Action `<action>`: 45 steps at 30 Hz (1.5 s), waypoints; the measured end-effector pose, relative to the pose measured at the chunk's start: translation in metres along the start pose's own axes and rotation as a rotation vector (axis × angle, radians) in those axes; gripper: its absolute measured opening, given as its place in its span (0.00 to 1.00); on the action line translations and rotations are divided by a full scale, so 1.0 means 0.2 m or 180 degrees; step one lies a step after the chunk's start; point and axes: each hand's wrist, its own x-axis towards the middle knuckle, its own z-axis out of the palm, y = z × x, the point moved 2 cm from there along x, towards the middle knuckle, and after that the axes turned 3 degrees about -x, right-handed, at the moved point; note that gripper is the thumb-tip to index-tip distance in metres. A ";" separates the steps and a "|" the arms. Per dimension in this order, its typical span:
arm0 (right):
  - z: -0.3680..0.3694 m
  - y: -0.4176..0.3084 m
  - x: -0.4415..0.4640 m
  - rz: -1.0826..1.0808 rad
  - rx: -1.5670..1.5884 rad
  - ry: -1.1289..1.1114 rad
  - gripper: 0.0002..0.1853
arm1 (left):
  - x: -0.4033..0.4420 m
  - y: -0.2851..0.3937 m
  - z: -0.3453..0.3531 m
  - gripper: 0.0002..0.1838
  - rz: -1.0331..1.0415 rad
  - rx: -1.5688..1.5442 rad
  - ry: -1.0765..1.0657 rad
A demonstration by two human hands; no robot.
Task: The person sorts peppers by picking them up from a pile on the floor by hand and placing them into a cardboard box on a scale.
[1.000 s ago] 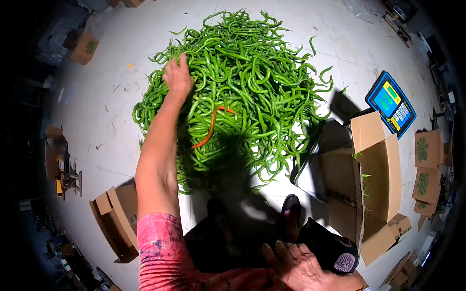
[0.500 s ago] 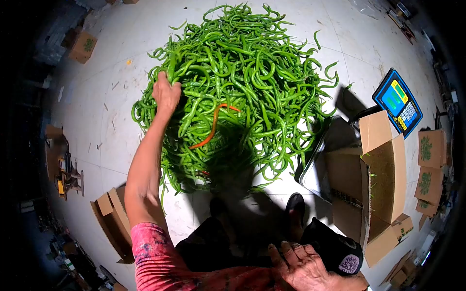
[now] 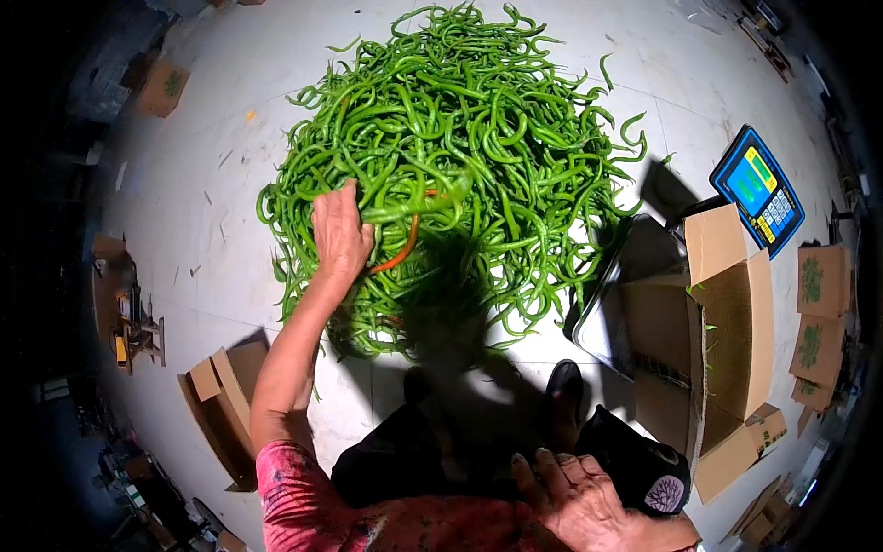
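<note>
A large heap of long, curled green peppers lies on the floor. My left hand is at the heap's near left side, its fingers closed around green peppers that stick out to the right, slightly blurred. Just right of that hand, one orange-red pepper lies on the heap, partly covered by the held peppers. My right hand rests palm down on my right leg with its fingers apart, holding nothing.
An open cardboard box with a few peppers inside stands at the right, beside a metal tray and a scale display. Another open box is at lower left. Flattened cartons lie far right. My shoes are below the heap.
My left hand first moved left and down over the heap, closing on peppers, then came right and nearer to me with them. My right hand has stayed on the leg.
</note>
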 end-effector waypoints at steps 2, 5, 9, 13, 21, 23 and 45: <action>0.00 -0.01 0.00 -0.0015 -0.0012 -0.0006 0.29 | -0.01 0.07 -0.02 0.40 -0.0067 0.0315 -0.0344; 0.00 -0.01 -0.01 -0.0046 -0.0016 -0.0062 0.28 | -0.02 0.14 -0.01 0.37 0.0359 0.0491 -0.0319; 0.01 -0.02 0.00 0.0016 0.0125 -0.0036 0.28 | -0.04 0.21 0.00 0.31 0.0890 0.0728 -0.0184; 0.02 -0.03 0.00 -0.0016 0.0105 -0.0040 0.29 | -0.02 0.27 0.00 0.38 0.0679 0.0191 -0.0415; 0.02 -0.04 0.00 -0.0045 -0.0152 -0.0100 0.29 | 0.16 0.17 0.05 0.51 0.0223 0.0759 -0.0464; 0.02 -0.05 0.00 -0.0050 -0.0105 -0.0117 0.30 | 0.19 0.08 0.10 0.50 -0.0119 0.0848 -0.0981; 0.00 -0.07 -0.09 -0.0383 -0.0763 0.0235 0.25 | 0.11 0.21 -0.21 0.20 -0.0514 -0.0623 -0.1887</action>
